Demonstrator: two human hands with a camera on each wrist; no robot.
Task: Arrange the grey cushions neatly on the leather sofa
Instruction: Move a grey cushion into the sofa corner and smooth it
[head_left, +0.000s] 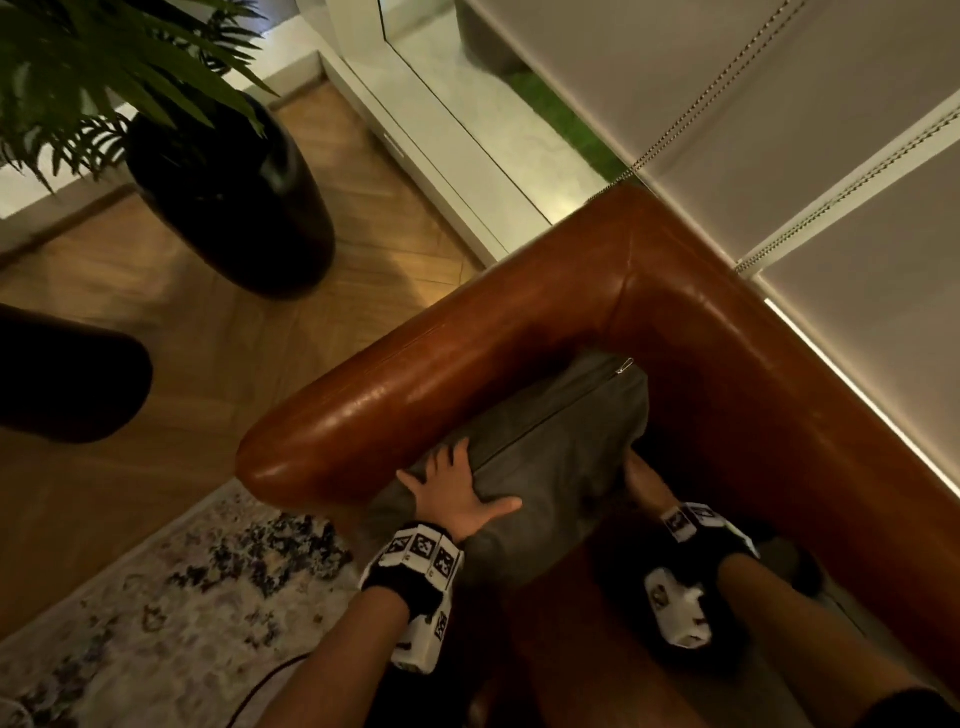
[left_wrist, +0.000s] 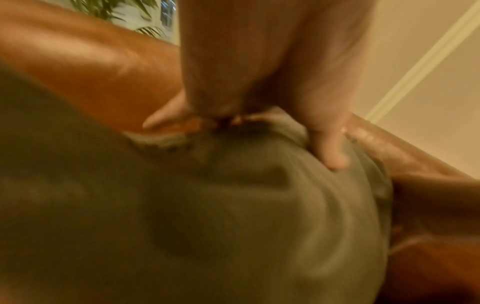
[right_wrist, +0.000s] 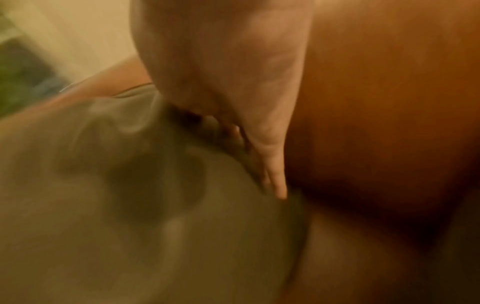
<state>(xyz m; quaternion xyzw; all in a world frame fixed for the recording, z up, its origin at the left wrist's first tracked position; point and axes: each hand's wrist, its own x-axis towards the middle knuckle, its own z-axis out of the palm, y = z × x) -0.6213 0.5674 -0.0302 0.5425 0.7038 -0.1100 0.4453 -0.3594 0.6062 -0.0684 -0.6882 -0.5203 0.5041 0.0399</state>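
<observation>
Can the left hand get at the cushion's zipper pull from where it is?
Probably yes: the left hand already rests on the grey cushion, and the zipper pull lies exposed at its far corner, nothing between.

The grey cushion (head_left: 545, 467) hides most of the right hand (head_left: 641, 480); both wrist views are blurred.

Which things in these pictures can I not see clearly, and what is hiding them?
- Right hand, head view: mostly hidden behind the cushion.
- Right hand's fingers, right wrist view: blurred; whether they grip the cushion or only press it is unclear.
- Sofa seat: covered by the cushion and both arms.
- Other cushions: none in view.
- Left hand, left wrist view: blurred.
- Plant: cut off by the top edge.
</observation>
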